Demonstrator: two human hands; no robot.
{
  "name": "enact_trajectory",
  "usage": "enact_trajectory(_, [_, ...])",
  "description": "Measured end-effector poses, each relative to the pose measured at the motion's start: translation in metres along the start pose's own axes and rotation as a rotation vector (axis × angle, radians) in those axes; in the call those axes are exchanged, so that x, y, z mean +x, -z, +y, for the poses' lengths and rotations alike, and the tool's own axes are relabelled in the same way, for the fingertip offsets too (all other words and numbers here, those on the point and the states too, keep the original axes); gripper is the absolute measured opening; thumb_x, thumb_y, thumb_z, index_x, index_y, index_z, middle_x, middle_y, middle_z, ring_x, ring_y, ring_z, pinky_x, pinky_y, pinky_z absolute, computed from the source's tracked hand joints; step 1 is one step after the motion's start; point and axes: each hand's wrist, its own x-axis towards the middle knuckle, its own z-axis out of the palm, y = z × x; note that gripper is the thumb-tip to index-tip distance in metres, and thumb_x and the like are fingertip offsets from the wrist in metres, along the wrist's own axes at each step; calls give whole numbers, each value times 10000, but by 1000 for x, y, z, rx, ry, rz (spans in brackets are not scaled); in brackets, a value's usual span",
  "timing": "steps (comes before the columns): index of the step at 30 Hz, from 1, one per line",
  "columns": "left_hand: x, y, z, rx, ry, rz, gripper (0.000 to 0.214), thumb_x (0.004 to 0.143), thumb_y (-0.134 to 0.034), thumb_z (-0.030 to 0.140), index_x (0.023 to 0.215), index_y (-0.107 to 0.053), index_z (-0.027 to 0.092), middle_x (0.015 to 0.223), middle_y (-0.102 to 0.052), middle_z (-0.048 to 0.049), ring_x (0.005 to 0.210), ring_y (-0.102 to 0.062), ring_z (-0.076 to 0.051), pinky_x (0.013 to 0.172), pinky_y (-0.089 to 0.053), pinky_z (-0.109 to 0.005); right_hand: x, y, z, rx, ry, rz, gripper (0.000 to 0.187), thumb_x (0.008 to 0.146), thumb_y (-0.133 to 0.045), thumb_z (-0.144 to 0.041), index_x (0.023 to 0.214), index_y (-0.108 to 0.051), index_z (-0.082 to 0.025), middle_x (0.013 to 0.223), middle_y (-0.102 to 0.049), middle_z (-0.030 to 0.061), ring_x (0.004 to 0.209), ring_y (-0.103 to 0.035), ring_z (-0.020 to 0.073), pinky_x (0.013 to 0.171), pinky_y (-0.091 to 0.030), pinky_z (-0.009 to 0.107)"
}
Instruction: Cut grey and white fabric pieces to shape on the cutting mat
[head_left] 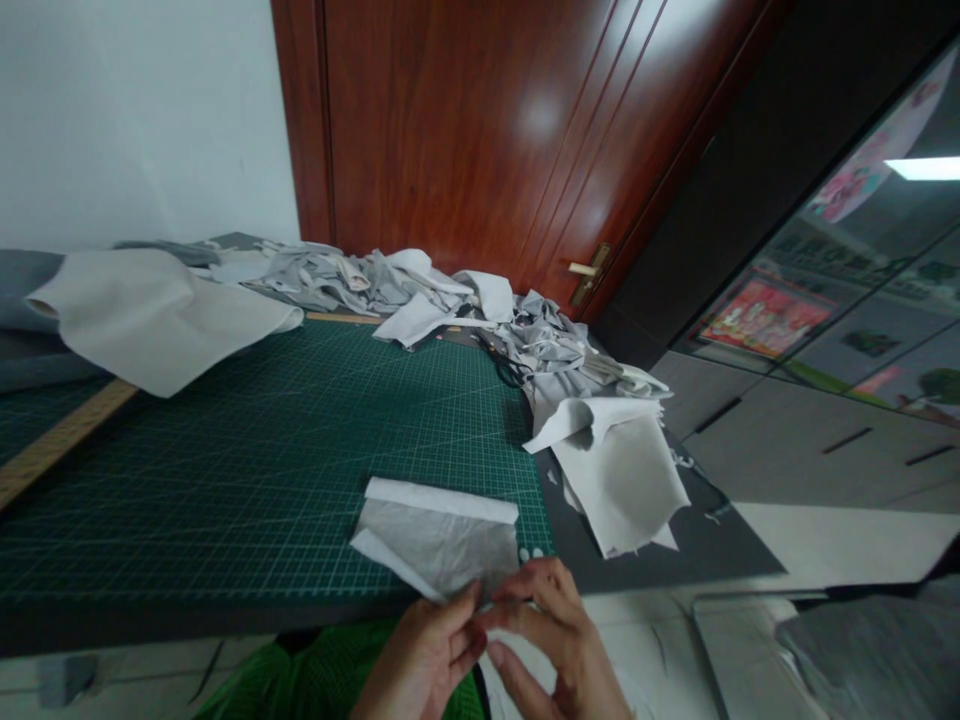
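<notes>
A small grey-and-white fabric piece [450, 535] lies on the green cutting mat [300, 430] at its near edge. The strip along its far side is folded over and shows white; the left side is folded too. My left hand [435, 645] pinches the piece's near edge between thumb and fingers. Beside it, my right hand [551, 630] curls its fingers at the near right corner, thumb and index fingertips close together on the fabric edge. The fingers partly hide that corner.
Fabric scraps [322, 280] are heaped along the back and right of the table. Black-handled scissors [506, 365] lie among them. White fabric pieces [622, 480] rest at the right. A wooden ruler [67, 435] lies left, under a large pale sheet [165, 315].
</notes>
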Motion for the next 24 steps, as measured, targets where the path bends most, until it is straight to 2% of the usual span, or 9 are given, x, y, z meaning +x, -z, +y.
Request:
enact_trajectory(4, [1,1,-2,44,-35,39,450,608,-900,494,927,-780,199,1082,-783,-108,1181,-654,-344,995,-461,-390,4,8,-3,87,-3,-34,112,902,-626,-205,1000,-650,-253,910,-694,10,885,-596,185,772,-502,316])
enact_trajectory(9, [3,0,-2,97,-27,104,439,603,-897,470,918,-772,191,1102,-779,-120,1186,-655,-358,1039,-426,-415,26,46,6,119,-193,-96,123,972,-571,-286,1009,-675,-231,966,-697,36,966,-629,191,839,-496,343])
enact_trajectory(12, [4,-2,0,93,-17,112,398,622,-890,429,914,-757,193,1137,-769,-126,1190,-655,-352,1035,-430,-413,56,67,30,77,-233,-121,184,974,-564,-324,1044,-692,-212,988,-719,55,949,-662,194,836,-509,338])
enact_trajectory(15, [5,-6,8,105,-41,76,384,650,-870,423,929,-749,187,1158,-759,-143,1215,-637,-359,1030,-436,-413,98,79,67,28,-234,-192,217,960,-568,-321,1067,-693,-180,972,-746,63,906,-687,187,810,-521,310])
enact_trajectory(17, [6,-11,17,123,-64,68,362,652,-867,409,906,-744,183,1126,-770,-143,1206,-643,-357,1020,-441,-405,129,82,89,-133,-283,-241,215,964,-540,-269,1088,-685,-170,937,-747,49,851,-681,165,762,-517,277])
enact_trajectory(19, [8,-15,28,140,-101,79,345,645,-870,384,894,-738,186,1077,-787,-127,1175,-666,-345,1003,-449,-391,158,84,99,-250,-325,-234,203,942,-539,-196,1072,-688,-151,888,-745,54,795,-670,169,726,-500,281])
enact_trajectory(21, [11,-17,41,147,-145,96,335,643,-868,360,901,-736,191,1057,-794,-107,1146,-685,-329,985,-459,-379,182,86,85,-332,-346,-210,207,916,-549,-149,1062,-696,-145,876,-747,75,804,-674,192,724,-478,298])
enact_trajectory(22, [12,-17,48,148,-162,102,327,647,-863,350,903,-737,192,1060,-794,-100,1142,-687,-323,981,-462,-375,190,87,68,-364,-333,-206,214,914,-555,-150,1075,-696,-149,895,-749,89,834,-679,208,735,-468,309])
enact_trajectory(24, [15,-15,62,152,-190,106,302,658,-848,334,903,-742,194,1071,-793,-85,1149,-683,-317,989,-465,-374,195,91,17,-389,-256,-214,244,941,-566,-238,1149,-680,-181,944,-753,93,890,-686,232,749,-459,323])
